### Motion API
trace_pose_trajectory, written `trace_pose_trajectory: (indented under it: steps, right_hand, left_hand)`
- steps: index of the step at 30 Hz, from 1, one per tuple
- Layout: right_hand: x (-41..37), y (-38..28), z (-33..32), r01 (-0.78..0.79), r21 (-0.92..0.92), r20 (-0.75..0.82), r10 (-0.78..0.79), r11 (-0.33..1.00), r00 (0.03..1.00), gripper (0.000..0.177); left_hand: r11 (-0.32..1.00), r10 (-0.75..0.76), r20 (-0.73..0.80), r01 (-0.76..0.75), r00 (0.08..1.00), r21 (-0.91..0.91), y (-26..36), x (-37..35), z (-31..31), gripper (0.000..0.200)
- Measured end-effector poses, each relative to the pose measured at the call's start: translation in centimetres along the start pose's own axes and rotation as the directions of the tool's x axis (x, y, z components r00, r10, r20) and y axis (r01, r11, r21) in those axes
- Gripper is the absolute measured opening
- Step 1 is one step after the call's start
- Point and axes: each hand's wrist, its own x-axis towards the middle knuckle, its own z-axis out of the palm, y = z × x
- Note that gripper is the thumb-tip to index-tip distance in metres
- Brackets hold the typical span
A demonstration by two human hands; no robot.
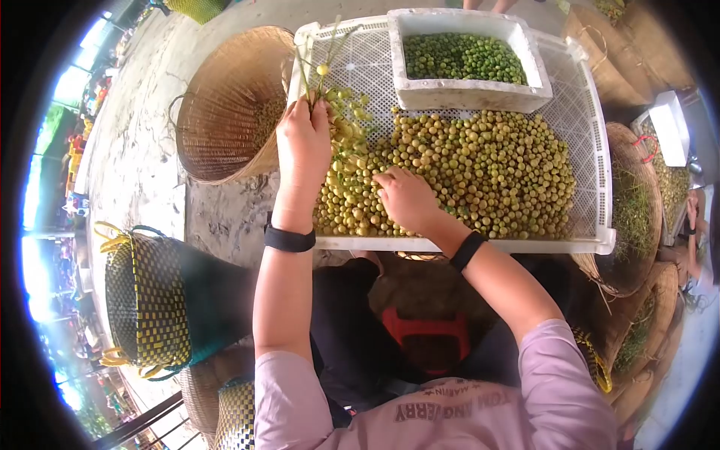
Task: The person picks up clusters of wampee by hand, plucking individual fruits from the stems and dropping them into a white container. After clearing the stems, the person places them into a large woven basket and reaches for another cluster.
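Observation:
My left hand (304, 142) is closed around thin green stems (319, 64), held up over the left side of a white plastic crate (606, 217). One yellow fruit shows on a stem above my fingers, and a yellowish bunch (349, 135) hangs beside the hand. My right hand (409, 199) is low over a spread of small round yellow-brown fruits (487, 165), its fingers curled together at the tips. What lies between those fingertips is hidden. A white foam box (472, 97) of small green fruits (465, 60) sits at the crate's back.
Left of the crate, a tall wicker basket (217, 105) leans with some fruit inside. A yellow-and-black woven basket (142, 300) stands nearer on the left. A round basket (619, 142) with green stems is at the right, and a red stool (424, 330) is below. Another person's hand (691, 210) appears far right.

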Motion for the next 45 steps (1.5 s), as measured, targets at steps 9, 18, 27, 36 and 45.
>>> trace_pose_trajectory:
  steps: [9,18,27,36,45]
  right_hand:
    - [-1.8,-1.0,-13.0,0.010,0.146,-0.105,0.005,0.989,0.994,0.028]
    - [0.5,-2.3,-13.5,-0.070,0.284,-0.021,0.079,0.956,0.997,0.032]
    - [3.7,-2.4,1.2,-0.120,0.713,0.084,0.085,0.691,0.993,0.027]
    - [2.5,-1.4,-7.8,-0.185,0.786,0.066,0.217,0.590,0.974,0.024]
    - [-7.6,-4.6,-27.3,-0.048,0.958,0.172,0.438,-0.281,0.882,0.022]
  left_hand:
    - [0.149,-0.421,0.391,0.487,0.819,-0.861,1.1,1.7,-2.3,0.030]
    - [0.244,-0.438,0.292,0.425,0.850,-0.872,4.7,3.2,-3.7,0.025]
    - [-0.152,-0.503,0.322,0.285,0.802,-0.947,6.1,4.9,-5.4,0.024]
    - [-0.269,-0.397,0.344,0.250,0.851,-0.930,8.6,5.1,-9.8,0.023]
    - [-0.459,-0.019,0.550,0.481,0.835,-0.747,11.9,0.3,-6.9,0.023]
